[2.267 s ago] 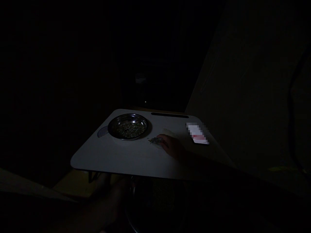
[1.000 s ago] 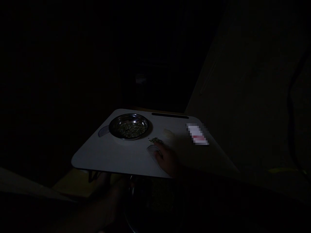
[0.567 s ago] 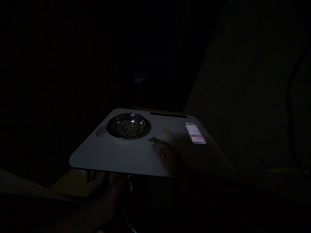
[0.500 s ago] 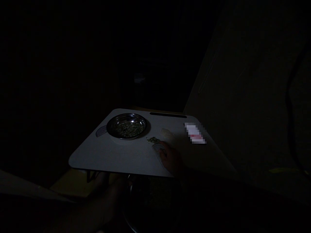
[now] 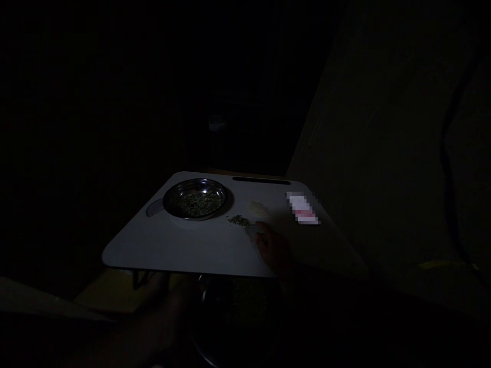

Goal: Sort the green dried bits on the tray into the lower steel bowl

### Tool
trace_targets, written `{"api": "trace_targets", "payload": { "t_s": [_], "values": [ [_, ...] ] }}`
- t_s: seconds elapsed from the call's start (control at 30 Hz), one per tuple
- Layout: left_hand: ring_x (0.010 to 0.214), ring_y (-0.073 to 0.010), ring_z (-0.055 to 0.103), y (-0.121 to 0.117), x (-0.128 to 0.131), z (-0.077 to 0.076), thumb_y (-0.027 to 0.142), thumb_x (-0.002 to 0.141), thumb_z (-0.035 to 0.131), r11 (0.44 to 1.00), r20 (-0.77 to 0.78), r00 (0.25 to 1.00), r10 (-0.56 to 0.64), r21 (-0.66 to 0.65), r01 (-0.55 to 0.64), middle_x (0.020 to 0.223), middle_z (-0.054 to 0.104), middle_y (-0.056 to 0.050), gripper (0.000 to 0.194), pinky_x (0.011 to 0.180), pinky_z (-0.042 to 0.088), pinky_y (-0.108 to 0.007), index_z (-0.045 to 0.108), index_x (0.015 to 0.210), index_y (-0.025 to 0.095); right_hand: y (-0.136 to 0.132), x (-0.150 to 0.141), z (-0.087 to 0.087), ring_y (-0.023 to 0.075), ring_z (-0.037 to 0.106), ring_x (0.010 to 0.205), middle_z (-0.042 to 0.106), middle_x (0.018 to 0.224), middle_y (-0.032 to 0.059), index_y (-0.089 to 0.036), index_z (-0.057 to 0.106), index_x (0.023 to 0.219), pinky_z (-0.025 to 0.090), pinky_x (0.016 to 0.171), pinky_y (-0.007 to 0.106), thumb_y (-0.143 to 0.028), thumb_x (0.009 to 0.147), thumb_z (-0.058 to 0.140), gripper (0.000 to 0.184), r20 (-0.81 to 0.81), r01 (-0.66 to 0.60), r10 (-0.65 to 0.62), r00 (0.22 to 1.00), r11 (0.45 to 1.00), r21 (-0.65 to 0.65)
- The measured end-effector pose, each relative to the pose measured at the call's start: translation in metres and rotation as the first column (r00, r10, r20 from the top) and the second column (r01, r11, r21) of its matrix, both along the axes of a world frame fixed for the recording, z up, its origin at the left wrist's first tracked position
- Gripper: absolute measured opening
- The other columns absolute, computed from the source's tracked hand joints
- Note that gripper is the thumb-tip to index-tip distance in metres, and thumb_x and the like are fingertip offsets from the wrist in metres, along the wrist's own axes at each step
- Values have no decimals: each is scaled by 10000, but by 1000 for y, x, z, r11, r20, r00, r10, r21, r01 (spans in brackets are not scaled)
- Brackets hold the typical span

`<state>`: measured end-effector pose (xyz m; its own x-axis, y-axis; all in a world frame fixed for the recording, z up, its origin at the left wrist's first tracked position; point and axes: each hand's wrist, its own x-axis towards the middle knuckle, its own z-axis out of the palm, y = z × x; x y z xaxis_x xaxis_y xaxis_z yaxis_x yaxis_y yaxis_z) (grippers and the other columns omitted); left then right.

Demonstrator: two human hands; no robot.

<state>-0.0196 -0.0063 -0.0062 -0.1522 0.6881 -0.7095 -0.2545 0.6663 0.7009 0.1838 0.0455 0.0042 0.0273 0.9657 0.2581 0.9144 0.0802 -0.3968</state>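
My right hand [image 5: 271, 246] is at the near side of a white table, its thumb and fingers closed on a clear, half-round protractor [image 5: 253, 234]. Just beyond the protractor lies a small heap of green bits [image 5: 240, 221], with a pale, grain-like heap [image 5: 259, 208] farther back. Below the table edge, a metal bowl [image 5: 202, 296] with dim greenish contents stands in deep shadow. My left hand [image 5: 182, 296] is beside this bowl's left rim; darkness hides its fingers.
A steel bowl [image 5: 168, 208] of green and pale bits sits on the white table [image 5: 172, 250]. A purplish half-round piece [image 5: 155, 208] lies at its left. A blurred phone [image 5: 303, 208] is at the right, near a wall [image 5: 383, 168].
My right hand has drawn the protractor slightly right, away from the green heap. The view has shifted a little, so the table appears farther left.
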Motion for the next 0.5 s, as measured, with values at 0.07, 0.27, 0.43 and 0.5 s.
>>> {"api": "trace_targets", "payload": {
  "t_s": [0.07, 0.27, 0.43, 0.5],
  "values": [
    [866, -170, 488, -4, -4, 0, 292, 746, 430, 1000, -15, 1000, -19, -23, 19, 1037, 479, -65, 311, 705, 414, -364, 458, 1029, 166, 0, 4, -2, 181, 561, 723, 608, 861, 73, -187, 430, 1107, 407, 625, 273, -277, 752, 356, 374, -5, 0, 0, 1000, 1000, 3],
    [848, -159, 494, -11, -6, 3, 295, 754, 416, 999, -11, 999, -49, -8, 49, 1022, 486, -62, 305, 696, 419, -354, 458, 1025, 163, 3, 20, -5, 171, 553, 768, 593, 904, 46, -214, 420, 1102, 411, 664, 284, -288, 759, 340, 360, -99, -48, 50, 994, 999, 17],
    [690, -210, 538, -9, -4, 5, 270, 653, 549, 999, 20, 999, -41, 26, 40, 820, 577, -72, 239, 519, 428, -323, 532, 863, 157, 8, 35, 3, 183, 537, 831, 573, 952, 66, -187, 414, 1110, 417, 685, 301, -278, 758, 339, 372, -149, -96, 90, 985, 995, -32],
    [618, -228, 546, -9, -5, 5, 251, 614, 581, 999, 35, 999, -24, 45, 22, 733, 592, -81, 236, 449, 409, -317, 532, 828, 162, 13, 41, 4, 184, 535, 841, 571, 960, 66, -184, 414, 1109, 419, 689, 305, -282, 755, 347, 374, -155, -149, 142, 978, 988, -35]
  ]
}}
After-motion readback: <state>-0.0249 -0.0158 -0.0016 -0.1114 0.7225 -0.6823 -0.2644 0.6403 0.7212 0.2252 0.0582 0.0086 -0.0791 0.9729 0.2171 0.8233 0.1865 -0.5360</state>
